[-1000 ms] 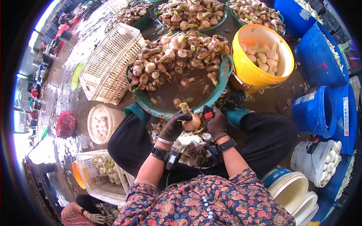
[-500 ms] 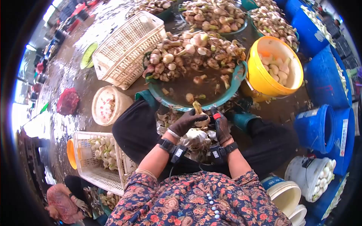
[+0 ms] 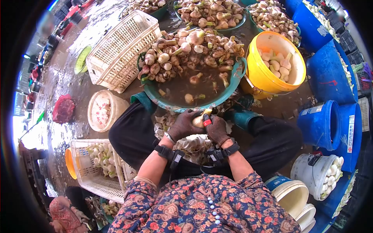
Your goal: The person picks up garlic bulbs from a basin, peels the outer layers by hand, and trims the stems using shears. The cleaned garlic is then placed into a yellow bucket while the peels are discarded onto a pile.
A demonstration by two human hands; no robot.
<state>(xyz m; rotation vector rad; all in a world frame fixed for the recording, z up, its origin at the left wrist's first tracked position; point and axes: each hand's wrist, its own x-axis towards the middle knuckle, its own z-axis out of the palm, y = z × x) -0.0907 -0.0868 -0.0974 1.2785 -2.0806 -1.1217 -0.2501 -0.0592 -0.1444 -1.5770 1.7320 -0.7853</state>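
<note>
Close in front of the tub's near rim, both of my gloved hands meet at a pale garlic bulb (image 3: 198, 122). My left hand (image 3: 182, 126) is closed around the bulb from the left. On the other side, my right hand (image 3: 218, 129) is closed at the bulb's stem end, with a red band (image 3: 207, 122) around its thumb. Below the hands lies a heap of papery garlic skins (image 3: 193, 144). Ahead, the green tub (image 3: 241, 79) holds brown water, a pile of unpeeled garlic (image 3: 190, 50) and a few floating bulbs.
A yellow bucket (image 3: 256, 58) with peeled bulbs stands right of the tub. White crates (image 3: 116, 54) and a white bucket (image 3: 93, 110) are at left. Blue buckets (image 3: 316, 126) line the right side. Another person (image 3: 64, 213) sits at lower left.
My right hand has come in to the left and now closes on the bulb's stem end. The bulb has tipped over, its stem now pointing right. The view has shifted slightly.
</note>
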